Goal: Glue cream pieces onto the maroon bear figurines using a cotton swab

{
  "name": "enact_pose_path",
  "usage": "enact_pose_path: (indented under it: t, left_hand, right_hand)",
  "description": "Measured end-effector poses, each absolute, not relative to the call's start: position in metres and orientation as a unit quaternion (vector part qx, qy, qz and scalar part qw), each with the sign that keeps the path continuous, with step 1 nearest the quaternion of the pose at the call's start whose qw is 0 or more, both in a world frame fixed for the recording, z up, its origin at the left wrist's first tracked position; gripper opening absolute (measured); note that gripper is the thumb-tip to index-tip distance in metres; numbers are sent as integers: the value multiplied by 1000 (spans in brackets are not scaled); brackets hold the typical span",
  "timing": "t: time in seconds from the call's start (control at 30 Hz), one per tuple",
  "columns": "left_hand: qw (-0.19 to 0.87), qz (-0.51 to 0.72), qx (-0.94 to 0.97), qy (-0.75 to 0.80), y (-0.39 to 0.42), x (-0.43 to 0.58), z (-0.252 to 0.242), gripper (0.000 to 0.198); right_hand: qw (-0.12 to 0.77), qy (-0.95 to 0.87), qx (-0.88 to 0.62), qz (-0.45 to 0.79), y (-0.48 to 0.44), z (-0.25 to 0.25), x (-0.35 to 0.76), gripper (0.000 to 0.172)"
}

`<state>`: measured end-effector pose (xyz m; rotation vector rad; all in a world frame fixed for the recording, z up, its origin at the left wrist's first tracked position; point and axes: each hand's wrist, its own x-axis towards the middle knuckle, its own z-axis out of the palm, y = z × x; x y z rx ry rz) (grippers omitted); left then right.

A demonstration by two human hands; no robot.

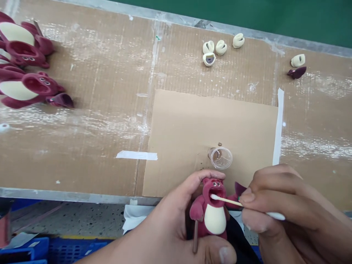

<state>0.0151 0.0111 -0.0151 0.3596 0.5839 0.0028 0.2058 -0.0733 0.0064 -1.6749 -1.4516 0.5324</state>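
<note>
My left hand (176,223) is closed around a small magenta flocked bear figure (211,209) with a cream belly, held upright at the table's near edge. The bear's snout area is an open hollow. My right hand (277,209) pinches a cotton swab (228,200), and the swab's white tip sits inside that hollow in the face. A dark magenta piece (239,188) shows just behind my right fingers. A small clear plastic cup (220,157) stands on the cardboard sheet (192,128) just beyond the bear.
Several more magenta bears (24,88) lie at the far left of the cardboard-covered table. Cream snout pieces (220,47) lie at the back, with another cream piece (298,60) and a dark magenta piece (297,72) at back right. Blue crates (33,251) sit below the table edge.
</note>
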Motion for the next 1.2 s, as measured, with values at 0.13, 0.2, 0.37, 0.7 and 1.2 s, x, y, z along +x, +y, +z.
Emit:
enact_pose_path:
  t: [0.13,0.2,0.37,0.7,1.2]
  left_hand:
    - [944,7,192,267,11,13,-15,62]
    - [941,18,209,265,10,12,-15,62]
    - [922,31,241,301,9,11,-14,64]
    - [822,67,460,329,10,10,-17,70]
    - [416,170,812,372,-5,10,-23,63]
  right_hand:
    - [420,-579,-663,220,-71,11,202,9]
    - [423,-582,-660,218,-68,13,200,11]
    - [419,-592,-646,240,-65,13,201,15]
    - [407,-638,-610,237,-68,9,210,17]
    - [357,-681,-604,210,-56,9,215,15]
